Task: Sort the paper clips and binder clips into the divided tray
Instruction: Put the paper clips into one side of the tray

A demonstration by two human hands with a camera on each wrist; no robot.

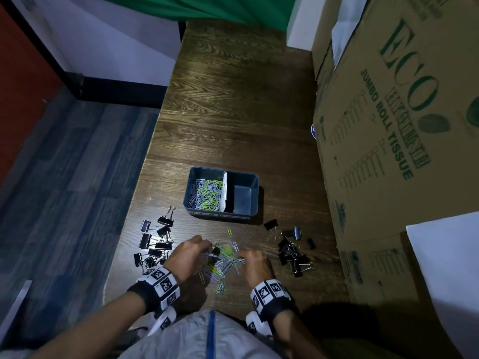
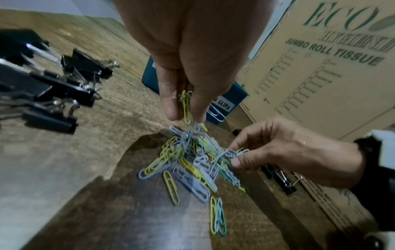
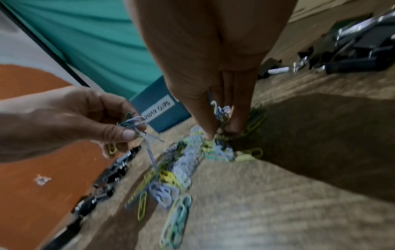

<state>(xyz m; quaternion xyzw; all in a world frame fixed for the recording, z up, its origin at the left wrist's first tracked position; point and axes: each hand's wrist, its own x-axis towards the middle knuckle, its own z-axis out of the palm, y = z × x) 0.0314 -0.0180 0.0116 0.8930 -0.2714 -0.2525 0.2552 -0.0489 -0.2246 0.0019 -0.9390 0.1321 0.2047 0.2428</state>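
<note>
A heap of yellow, pale blue and green paper clips (image 1: 223,259) (image 2: 192,162) (image 3: 181,162) lies on the wooden table near its front edge. My left hand (image 1: 190,255) (image 2: 183,104) (image 3: 126,130) pinches a few paper clips lifted just above the heap. My right hand (image 1: 255,263) (image 2: 239,159) (image 3: 220,128) pinches clips at the heap's right side. The dark blue divided tray (image 1: 252,177) stands beyond; its left half holds several paper clips, its right half holds nothing. Black binder clips lie in one cluster on the left (image 1: 155,242) (image 2: 55,88) and another on the right (image 1: 293,251) (image 3: 352,55).
A big cardboard box (image 1: 388,125) printed ECO JUMBO ROLL TISSUE stands along the table's right side. The table's left edge (image 1: 140,177) drops to a blue carpet. Bare wood stretches behind the tray.
</note>
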